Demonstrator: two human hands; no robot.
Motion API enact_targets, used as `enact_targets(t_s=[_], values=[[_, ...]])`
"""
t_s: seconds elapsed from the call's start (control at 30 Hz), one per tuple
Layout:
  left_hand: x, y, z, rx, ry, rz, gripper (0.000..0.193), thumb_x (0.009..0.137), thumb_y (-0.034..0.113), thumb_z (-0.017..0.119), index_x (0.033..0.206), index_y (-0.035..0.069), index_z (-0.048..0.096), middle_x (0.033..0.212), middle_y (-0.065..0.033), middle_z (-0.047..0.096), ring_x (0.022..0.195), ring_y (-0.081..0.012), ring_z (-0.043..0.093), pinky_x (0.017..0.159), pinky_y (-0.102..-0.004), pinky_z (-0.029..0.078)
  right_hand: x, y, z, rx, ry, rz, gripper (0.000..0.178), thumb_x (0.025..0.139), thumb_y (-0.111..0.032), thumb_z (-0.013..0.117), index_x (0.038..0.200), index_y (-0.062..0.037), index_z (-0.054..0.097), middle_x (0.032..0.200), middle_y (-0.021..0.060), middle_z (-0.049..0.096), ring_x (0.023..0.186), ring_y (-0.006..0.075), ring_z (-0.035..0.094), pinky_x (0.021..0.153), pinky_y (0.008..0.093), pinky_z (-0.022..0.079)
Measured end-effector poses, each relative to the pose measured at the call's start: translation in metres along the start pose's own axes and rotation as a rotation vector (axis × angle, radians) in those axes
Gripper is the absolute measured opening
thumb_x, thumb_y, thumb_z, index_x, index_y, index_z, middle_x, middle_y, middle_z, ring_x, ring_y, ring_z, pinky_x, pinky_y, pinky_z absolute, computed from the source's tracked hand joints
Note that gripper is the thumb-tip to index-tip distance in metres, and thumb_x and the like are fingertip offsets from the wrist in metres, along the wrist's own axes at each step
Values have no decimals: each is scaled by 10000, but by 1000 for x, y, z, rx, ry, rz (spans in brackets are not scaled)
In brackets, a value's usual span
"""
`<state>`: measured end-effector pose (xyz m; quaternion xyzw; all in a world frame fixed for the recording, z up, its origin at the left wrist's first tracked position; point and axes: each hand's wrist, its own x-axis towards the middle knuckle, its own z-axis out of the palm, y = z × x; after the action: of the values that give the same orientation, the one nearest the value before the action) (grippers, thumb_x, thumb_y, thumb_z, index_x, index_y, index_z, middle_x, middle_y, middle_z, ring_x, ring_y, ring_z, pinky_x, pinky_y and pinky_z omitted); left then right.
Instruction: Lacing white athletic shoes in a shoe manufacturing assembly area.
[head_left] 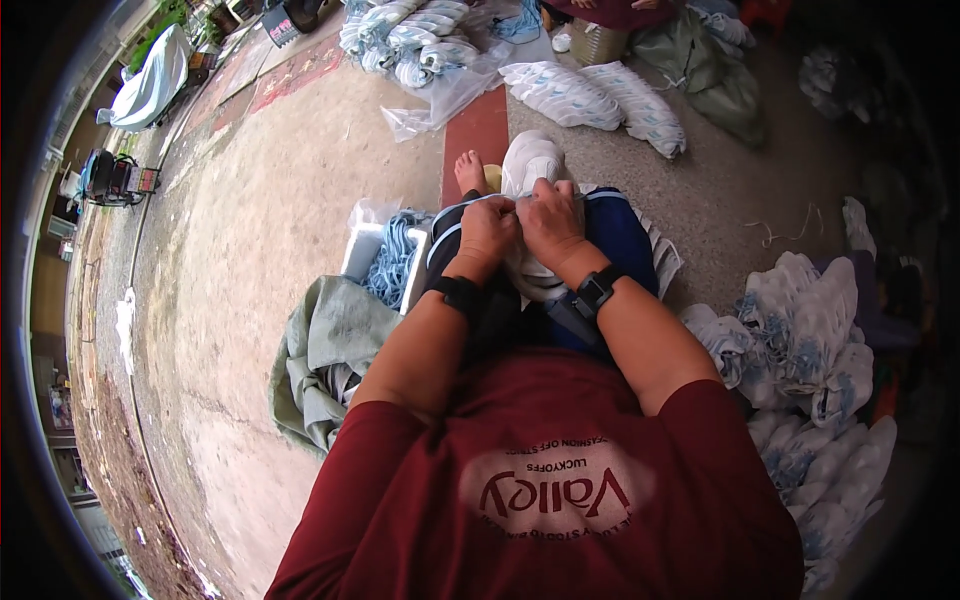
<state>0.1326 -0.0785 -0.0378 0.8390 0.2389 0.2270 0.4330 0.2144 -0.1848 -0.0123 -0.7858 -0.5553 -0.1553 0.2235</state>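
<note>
A white shoe (533,162) lies over my lap, its toe pointing away from me. My left hand (487,235) and my right hand (548,222) are closed close together over its lacing area. Both sets of fingers are pinched around a thin pale shoelace (512,200), mostly hidden by the fingers. Part of the shoe's heel end shows below my right hand. Left of my legs, a white box (362,250) holds a tangle of light blue laces (395,262).
A grey-green cloth sack (335,350) slumps by my left side. Stacks of white shoe uppers with blue laces (800,325) stand at my right. More rows of white shoes (590,97) lie ahead, near a dark green sack (700,75) and another person's hands at the top edge.
</note>
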Motion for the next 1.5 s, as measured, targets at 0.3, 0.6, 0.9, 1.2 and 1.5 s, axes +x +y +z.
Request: enact_targets(t_s=[0.3, 0.6, 0.9, 1.2, 1.5], values=[[-12, 16, -7, 63, 59, 23, 120, 696, 121, 598, 744, 14, 624, 734, -149, 621, 693, -304, 609, 664, -353, 484, -50, 58, -104, 1915, 196, 490, 41, 868, -56, 524, 851, -35, 555, 990, 201, 600, 821, 178, 574, 775, 308, 470], [-2, 75, 3, 504, -109, 248, 209, 768, 267, 590, 756, 72, 663, 758, -118, 631, 699, -282, 620, 624, -370, 497, -64, 39, -111, 1889, -102, 460, 166, 901, -195, 511, 797, -67, 512, 734, 86, 591, 659, 131, 540, 629, 233, 415], [-1, 89, -6, 853, -371, 263, 143, 716, 99, 534, 762, 56, 663, 784, -147, 647, 754, -307, 639, 654, -384, 512, -84, 53, -106, 1786, 54, 648, 107, 873, -90, 507, 772, -54, 505, 673, 53, 519, 614, 129, 488, 605, 243, 391], [-145, -137, -299, 1219, -38, -805, 172, 695, 105, 625, 844, 20, 641, 932, -188, 635, 888, -332, 621, 747, -402, 508, -390, 347, -272, 1271, 1257, 1013, 83, 892, -102, 415, 811, -86, 412, 641, 11, 385, 546, 121, 377, 501, 252, 312], [-73, -88, -131, 716, 35, -147, 252, 715, 21, 512, 932, 66, 631, 928, -148, 611, 874, -338, 588, 743, -404, 479, -105, 152, -100, 497, -141, 597, 331, 666, -10, 594, 996, 1, 567, 851, 143, 614, 813, 233, 602, 721, 322, 466]])
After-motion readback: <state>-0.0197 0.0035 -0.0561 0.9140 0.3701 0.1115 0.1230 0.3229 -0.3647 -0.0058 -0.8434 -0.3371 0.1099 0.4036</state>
